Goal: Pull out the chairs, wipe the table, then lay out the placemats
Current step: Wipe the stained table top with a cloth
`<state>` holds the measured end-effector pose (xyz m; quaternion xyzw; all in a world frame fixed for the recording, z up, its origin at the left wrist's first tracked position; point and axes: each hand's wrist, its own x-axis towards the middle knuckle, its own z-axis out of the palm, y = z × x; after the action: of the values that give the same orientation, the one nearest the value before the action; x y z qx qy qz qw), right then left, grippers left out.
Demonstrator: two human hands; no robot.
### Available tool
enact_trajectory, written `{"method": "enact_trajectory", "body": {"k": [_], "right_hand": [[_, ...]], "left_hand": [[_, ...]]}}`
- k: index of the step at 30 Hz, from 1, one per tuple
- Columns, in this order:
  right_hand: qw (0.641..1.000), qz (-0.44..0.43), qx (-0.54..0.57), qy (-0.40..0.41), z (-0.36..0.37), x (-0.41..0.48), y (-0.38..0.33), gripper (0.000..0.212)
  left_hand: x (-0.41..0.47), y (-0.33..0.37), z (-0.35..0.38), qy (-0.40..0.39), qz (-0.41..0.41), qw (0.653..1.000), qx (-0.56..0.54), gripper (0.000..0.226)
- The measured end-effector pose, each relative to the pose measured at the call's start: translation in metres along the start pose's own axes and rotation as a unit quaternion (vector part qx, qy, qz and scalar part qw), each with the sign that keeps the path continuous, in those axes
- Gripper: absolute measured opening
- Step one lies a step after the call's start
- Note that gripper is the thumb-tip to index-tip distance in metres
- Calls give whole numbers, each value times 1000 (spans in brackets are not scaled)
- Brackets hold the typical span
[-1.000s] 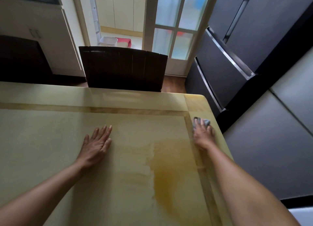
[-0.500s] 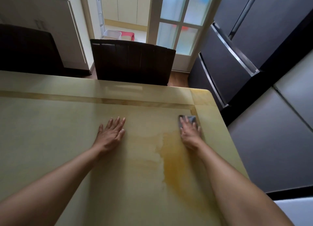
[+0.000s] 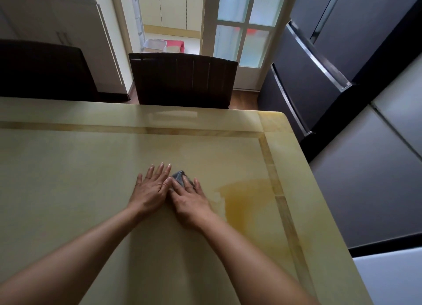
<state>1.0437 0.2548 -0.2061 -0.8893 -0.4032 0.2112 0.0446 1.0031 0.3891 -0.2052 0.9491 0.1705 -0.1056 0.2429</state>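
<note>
A pale green stone-look table (image 3: pixel 80 167) with a tan inlaid border fills the lower view. My right hand (image 3: pixel 190 200) presses a small grey cloth (image 3: pixel 179 177) flat on the tabletop near its middle; only the cloth's front corner shows past the fingers. My left hand (image 3: pixel 151 188) lies flat on the table with fingers spread, touching the right hand's side. A dark wooden chair (image 3: pixel 182 81) stands at the far edge, and a second dark chair (image 3: pixel 43 69) is at the far left. No placemats are in view.
A dark grey refrigerator (image 3: pixel 319 76) stands close to the table's right edge. Behind the chair is a white glazed door (image 3: pixel 242 26) and an open doorway with a clear bin (image 3: pixel 155 45) on the floor. An orange-brown patch (image 3: pixel 246 204) marks the tabletop right of my hands.
My right hand has slid the cloth leftward from the table's right border to the middle, ending against my left hand. The left hand stayed flat on the table.
</note>
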Motion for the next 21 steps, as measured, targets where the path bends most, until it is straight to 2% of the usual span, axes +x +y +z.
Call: {"method": "enact_trajectory", "body": {"k": [4,12,21], "right_hand": [[994,108,28,-9,-21,-2,48,54],[954,292,58,34,-32,-77,172,56],[892,427,108,100,-14,-130,206,56]], "left_hand": [[-6,13,3,-5,11,1000,17,52],[-16,14,18,-21,3,1000,18,53],[-17,11,20,-38,-8,999,-3,51]]}}
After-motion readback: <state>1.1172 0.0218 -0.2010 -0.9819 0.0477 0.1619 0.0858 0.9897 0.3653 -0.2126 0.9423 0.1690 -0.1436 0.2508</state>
